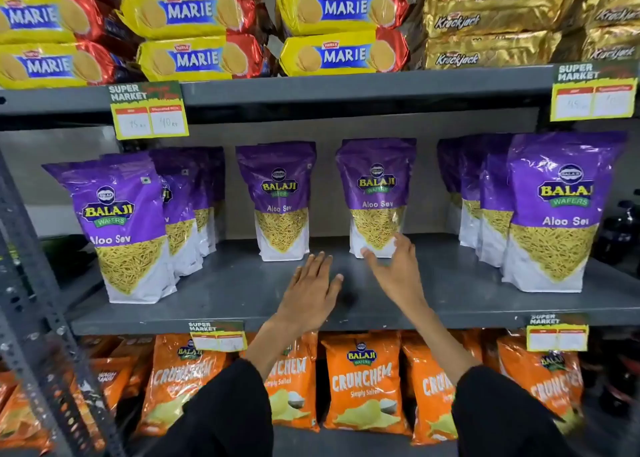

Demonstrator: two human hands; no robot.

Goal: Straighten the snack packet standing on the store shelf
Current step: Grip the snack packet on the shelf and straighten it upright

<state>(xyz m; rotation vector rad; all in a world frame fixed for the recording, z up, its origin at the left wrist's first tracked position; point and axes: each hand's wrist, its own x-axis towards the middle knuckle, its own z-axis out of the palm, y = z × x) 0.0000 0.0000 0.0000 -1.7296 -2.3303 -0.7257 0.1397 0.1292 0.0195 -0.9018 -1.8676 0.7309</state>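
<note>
1. Grey metal store shelving fills the view, with a perforated upright post (45,318) slanting down the left side and flat, matte painted boards

2. Nearest, on the lowest level, stand orange Crunchem chip bags (363,384), glossy, puffed and crinkled, partly hidden behind two black sleeves (498,418)

3. Yellow price tags (218,340) hang off the front lip of the middle shelf (242,294), a dull grey board with bare space at its centre

4. Over that bare space the left hand (311,294) is spread flat, palm down, fingers apart, holding nothing; whether it rests on the board or hovers just above cannot be told

5. Right hand (391,266) is open and cupped, thumb and fingers wide, at the base of the Aloo Sev packet (375,197); the fingertips (401,240) touch its lower right corner, without a closed grip

6. That packet is a shiny purple stand-up pouch with a clear window of thin yellow strands and a white bottom, standing near the back of the middle shelf, right of centre, leaning slightly

7. A matching pouch (280,200) stands just to its left, apart from it; rows of the same pouches (121,228) line both ends, the front ones near the shelf's edge

8. Farthest, on the top shelf (346,86), lie stacked yellow and red Marie biscuit rolls (343,31) and wrinkled gold Krackjack packs (485,24)
</note>
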